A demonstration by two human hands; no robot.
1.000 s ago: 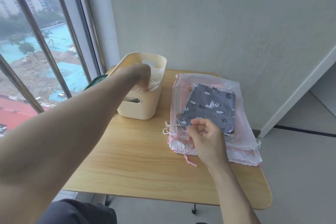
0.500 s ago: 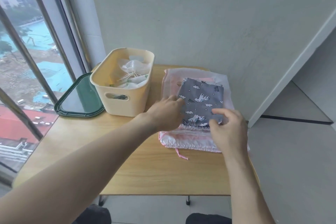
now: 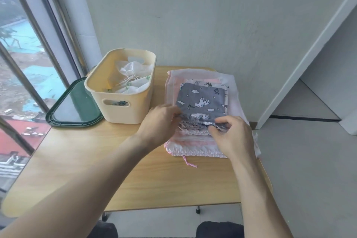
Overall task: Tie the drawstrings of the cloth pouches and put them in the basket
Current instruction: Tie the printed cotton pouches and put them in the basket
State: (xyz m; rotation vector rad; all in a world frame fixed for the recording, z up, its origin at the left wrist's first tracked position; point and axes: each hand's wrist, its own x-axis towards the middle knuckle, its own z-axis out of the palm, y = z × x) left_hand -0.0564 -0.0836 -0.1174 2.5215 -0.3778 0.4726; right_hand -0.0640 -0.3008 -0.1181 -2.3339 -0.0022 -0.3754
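Note:
A grey pouch (image 3: 201,100) printed with white animals and clouds lies on top of a stack of pink and white pouches (image 3: 237,108) on the right half of the wooden table (image 3: 81,170). My left hand (image 3: 158,123) pinches the near left corner of the grey pouch's gathered mouth. My right hand (image 3: 230,135) pinches the near right corner of the same mouth. A cream plastic basket (image 3: 123,110) stands left of the stack and holds tied white pouches (image 3: 131,75). A pink drawstring end (image 3: 188,162) trails from the stack's bottom edge.
A dark green tray lid (image 3: 74,106) lies left of the basket against the window. A grey wall runs behind the table, and floor shows to the right. My knees are just below the table's near edge.
My left hand left the basket and came across to the grey pouch. Both hands now pinch the pouch's near edge, which has bunched up. The camera has tilted down.

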